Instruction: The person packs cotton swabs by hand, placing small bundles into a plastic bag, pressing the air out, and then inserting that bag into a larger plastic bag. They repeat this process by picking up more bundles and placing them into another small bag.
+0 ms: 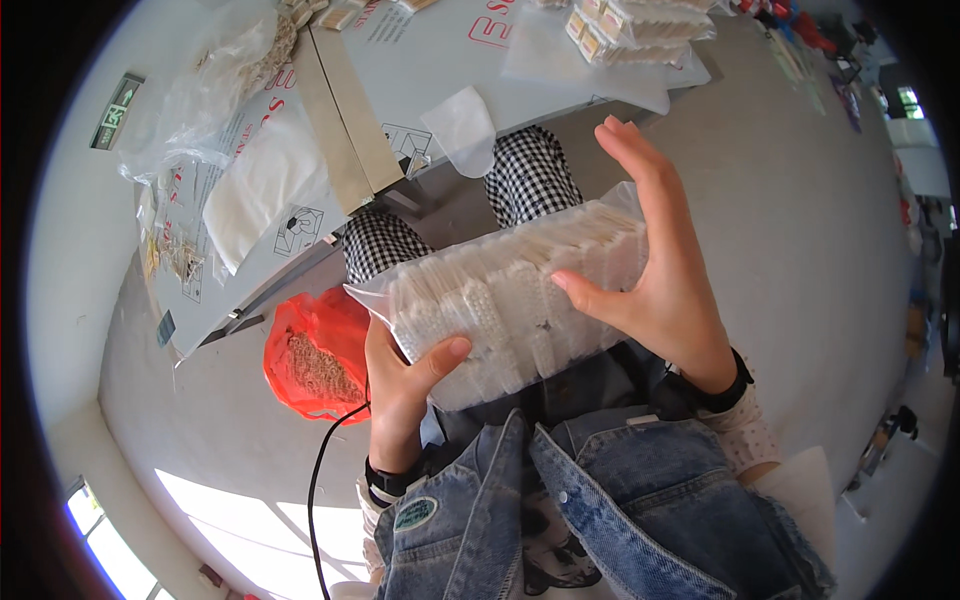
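Left hand [400, 375] grips the near-left end of a clear bag [500, 325], its thumb pressed on the upper face. Right hand [655, 265] is spread wide at the bag's other end, thumb reaching over the plastic and fingers pointing up and away from it; whether the thumb presses is hard to tell. The bag, packed with rows of thin, pale, white-ended sticks, lies tilted above the person's lap, beyond the denim jacket [640, 490]. Checkered trousers [535, 175] show past it, reaching under the table [430, 75]. A white sheet [460, 130] overhangs the table's edge, and stacked packs [640, 30] sit farther right. Left of the bag, an open red bag [315, 350] stands on the floor [210, 425].
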`<action>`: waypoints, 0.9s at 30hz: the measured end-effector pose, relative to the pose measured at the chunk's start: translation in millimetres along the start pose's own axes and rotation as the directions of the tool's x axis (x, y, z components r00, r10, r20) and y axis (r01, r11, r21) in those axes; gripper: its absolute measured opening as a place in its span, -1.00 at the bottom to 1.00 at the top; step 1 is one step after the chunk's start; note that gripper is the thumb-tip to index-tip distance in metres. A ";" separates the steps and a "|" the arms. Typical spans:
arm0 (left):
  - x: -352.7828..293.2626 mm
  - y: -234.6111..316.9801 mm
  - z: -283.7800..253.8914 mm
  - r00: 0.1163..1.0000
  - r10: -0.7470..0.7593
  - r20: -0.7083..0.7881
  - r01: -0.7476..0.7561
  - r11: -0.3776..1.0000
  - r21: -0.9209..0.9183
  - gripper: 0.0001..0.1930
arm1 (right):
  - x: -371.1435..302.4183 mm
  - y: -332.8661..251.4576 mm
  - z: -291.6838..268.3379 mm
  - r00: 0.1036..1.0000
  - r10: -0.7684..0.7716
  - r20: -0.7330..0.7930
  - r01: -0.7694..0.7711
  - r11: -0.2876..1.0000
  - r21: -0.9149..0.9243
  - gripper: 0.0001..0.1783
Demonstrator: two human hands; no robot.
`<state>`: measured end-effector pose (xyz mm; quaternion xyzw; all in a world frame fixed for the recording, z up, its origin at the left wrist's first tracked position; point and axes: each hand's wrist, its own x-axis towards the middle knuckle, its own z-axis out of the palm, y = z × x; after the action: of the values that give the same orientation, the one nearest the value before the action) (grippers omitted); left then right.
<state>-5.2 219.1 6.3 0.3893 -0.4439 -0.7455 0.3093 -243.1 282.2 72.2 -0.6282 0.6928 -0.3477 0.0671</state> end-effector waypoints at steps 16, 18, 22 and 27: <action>-15.0 -15.3 1.7 1.000 0.022 0.018 -0.023 0.999 0.041 -0.31 | -16.0 -18.6 23.3 0.992 -0.117 0.056 0.118 0.993 -0.018 0.03; -15.8 -18.4 1.2 0.998 0.022 0.055 -0.023 1.000 0.003 -0.30 | -18.6 -16.6 24.2 0.992 -0.111 0.063 0.111 0.994 -0.008 0.02; -19.5 -19.3 2.6 0.997 0.018 0.071 -0.018 1.000 -0.008 -0.27 | -21.1 -19.4 19.6 0.990 -0.107 0.092 0.100 0.992 0.077 0.00; -22.2 -22.7 5.8 0.996 0.039 0.081 -0.040 0.999 0.006 -0.26 | -24.1 -26.3 29.5 0.980 -0.187 0.065 0.180 0.979 0.093 -0.02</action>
<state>-1.5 248.8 -5.6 0.3510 -0.4664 -0.7528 0.3042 -200.9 293.3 56.7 -0.6983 0.6133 -0.3587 0.0872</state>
